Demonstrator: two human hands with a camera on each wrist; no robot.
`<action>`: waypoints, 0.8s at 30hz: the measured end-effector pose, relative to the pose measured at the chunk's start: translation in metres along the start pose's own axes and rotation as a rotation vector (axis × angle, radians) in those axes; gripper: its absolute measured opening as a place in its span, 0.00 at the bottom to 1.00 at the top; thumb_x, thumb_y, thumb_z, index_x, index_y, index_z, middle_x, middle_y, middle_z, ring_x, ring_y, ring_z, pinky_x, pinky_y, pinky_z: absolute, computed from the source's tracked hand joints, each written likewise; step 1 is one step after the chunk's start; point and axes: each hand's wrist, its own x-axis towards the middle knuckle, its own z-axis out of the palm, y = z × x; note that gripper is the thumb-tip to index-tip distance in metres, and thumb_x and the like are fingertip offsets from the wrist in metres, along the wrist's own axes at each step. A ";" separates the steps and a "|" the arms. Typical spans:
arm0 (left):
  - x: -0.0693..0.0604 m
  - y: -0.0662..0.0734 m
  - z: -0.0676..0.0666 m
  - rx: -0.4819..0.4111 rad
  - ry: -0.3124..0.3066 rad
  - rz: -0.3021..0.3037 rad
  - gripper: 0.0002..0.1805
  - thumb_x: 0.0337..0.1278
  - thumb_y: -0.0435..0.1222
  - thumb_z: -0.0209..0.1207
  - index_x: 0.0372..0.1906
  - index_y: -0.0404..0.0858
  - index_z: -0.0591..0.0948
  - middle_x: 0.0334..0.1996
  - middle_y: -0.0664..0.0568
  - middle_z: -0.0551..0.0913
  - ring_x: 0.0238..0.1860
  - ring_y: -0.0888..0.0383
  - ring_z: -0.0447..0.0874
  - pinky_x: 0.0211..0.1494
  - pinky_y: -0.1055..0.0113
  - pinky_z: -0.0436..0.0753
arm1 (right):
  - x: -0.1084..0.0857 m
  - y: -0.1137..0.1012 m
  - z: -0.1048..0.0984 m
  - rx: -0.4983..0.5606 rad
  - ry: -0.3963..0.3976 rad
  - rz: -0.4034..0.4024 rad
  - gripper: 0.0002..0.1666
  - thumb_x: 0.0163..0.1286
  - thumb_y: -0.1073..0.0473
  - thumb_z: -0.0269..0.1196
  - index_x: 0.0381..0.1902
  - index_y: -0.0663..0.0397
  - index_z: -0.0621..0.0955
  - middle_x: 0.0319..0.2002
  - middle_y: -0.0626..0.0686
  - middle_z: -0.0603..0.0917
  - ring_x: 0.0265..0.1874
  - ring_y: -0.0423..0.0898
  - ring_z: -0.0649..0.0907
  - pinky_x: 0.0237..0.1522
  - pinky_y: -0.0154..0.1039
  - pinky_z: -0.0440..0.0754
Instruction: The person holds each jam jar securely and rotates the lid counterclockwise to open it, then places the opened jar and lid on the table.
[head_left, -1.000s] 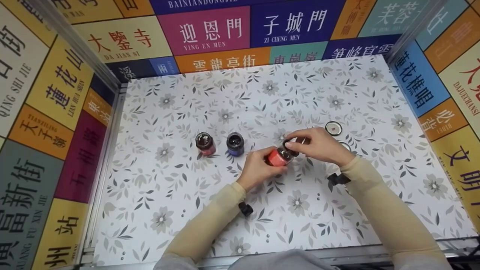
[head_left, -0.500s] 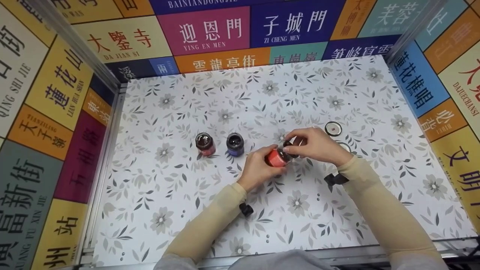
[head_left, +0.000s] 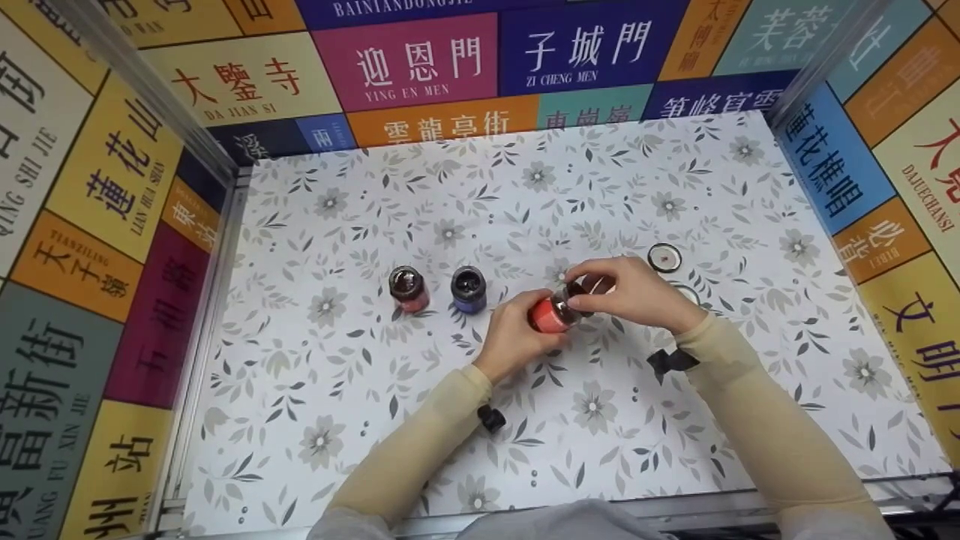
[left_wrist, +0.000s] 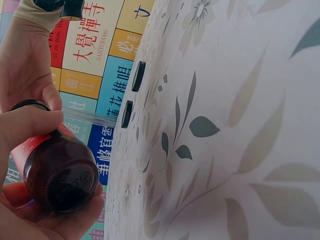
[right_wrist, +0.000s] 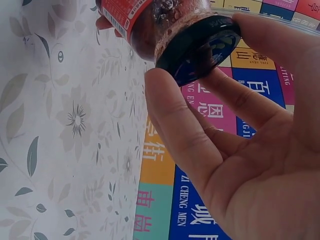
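My left hand point(head_left: 516, 337) grips a glass jar point(head_left: 550, 315) with a red label. The jar is tilted above the table, its dark base point(left_wrist: 67, 180) toward the left wrist camera. My right hand point(head_left: 637, 294) pinches a dark lid point(right_wrist: 200, 50) by its rim at the jar's mouth, thumb on one side and fingers on the other. How tightly the lid sits cannot be seen. To the left, two open-topped jars stand upright: one with a reddish label point(head_left: 411, 292) and one with a blue label point(head_left: 469, 291).
Two loose lids lie on the table right of the hands: one point(head_left: 664, 257) in plain sight, the other point(head_left: 684, 294) partly behind the right hand. White flowered sheeting point(head_left: 360, 420) covers the table. Printed panels point(head_left: 420, 64) wall its back and sides.
The right fingers have shifted round the lid's rim, and the right wrist has turned slightly. The jar, still in the left hand, has moved very little. The standing jars have stayed put.
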 end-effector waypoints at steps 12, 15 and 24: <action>0.003 -0.004 0.000 0.008 0.024 -0.011 0.36 0.34 0.39 0.79 0.57 0.47 0.82 0.50 0.58 0.85 0.48 0.62 0.81 0.56 0.66 0.77 | -0.007 -0.001 -0.004 0.056 0.042 -0.001 0.21 0.63 0.50 0.74 0.52 0.46 0.84 0.40 0.49 0.88 0.39 0.47 0.86 0.43 0.46 0.82; 0.004 -0.005 -0.001 0.017 0.027 -0.022 0.35 0.35 0.39 0.79 0.57 0.46 0.82 0.50 0.56 0.85 0.49 0.61 0.81 0.57 0.67 0.77 | -0.009 0.000 -0.006 0.047 0.053 0.027 0.21 0.62 0.48 0.74 0.50 0.47 0.83 0.40 0.49 0.87 0.39 0.46 0.86 0.43 0.45 0.83; 0.008 -0.005 0.000 0.018 0.042 -0.026 0.35 0.37 0.37 0.78 0.58 0.45 0.81 0.51 0.53 0.86 0.50 0.60 0.83 0.58 0.69 0.78 | -0.011 0.013 -0.004 0.052 0.087 0.070 0.23 0.57 0.48 0.77 0.45 0.47 0.80 0.39 0.46 0.87 0.39 0.46 0.87 0.41 0.47 0.85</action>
